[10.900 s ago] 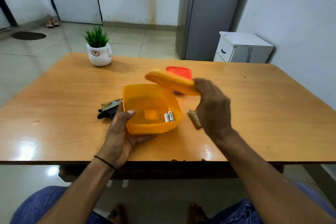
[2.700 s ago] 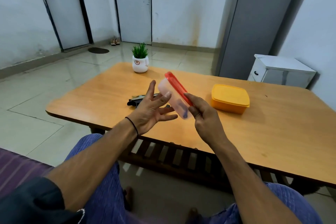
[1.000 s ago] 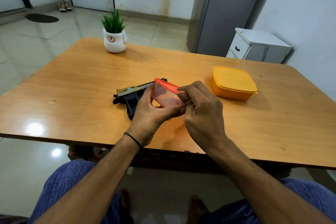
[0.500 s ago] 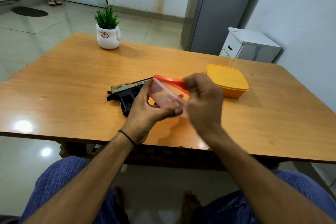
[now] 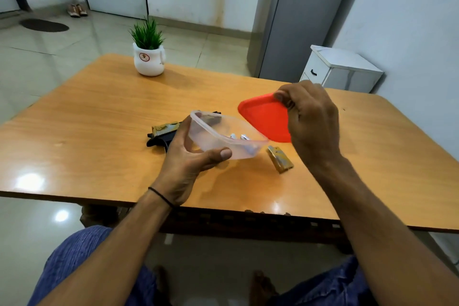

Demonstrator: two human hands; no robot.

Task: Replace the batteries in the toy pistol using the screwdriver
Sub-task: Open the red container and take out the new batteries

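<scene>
My left hand (image 5: 185, 164) grips a clear plastic container (image 5: 218, 136) just above the table, tilted toward me. Small silver batteries (image 5: 239, 137) lie inside it. My right hand (image 5: 311, 122) holds the container's red lid (image 5: 267, 119), lifted off and to the right. The black and gold toy pistol (image 5: 164, 131) lies on the table behind my left hand, partly hidden by it. A gold battery cover piece (image 5: 280, 162) lies on the table right of the container. No screwdriver is visible.
A white pot with a green plant (image 5: 148, 56) stands at the table's (image 5: 87, 119) far left. A grey fridge (image 5: 293, 20) and a white cabinet (image 5: 340, 69) stand beyond the far edge. The yellow box is hidden behind my right hand.
The red lid has come off the clear container; my right hand has lifted it up and to the right. The container now stands open in my left hand.
</scene>
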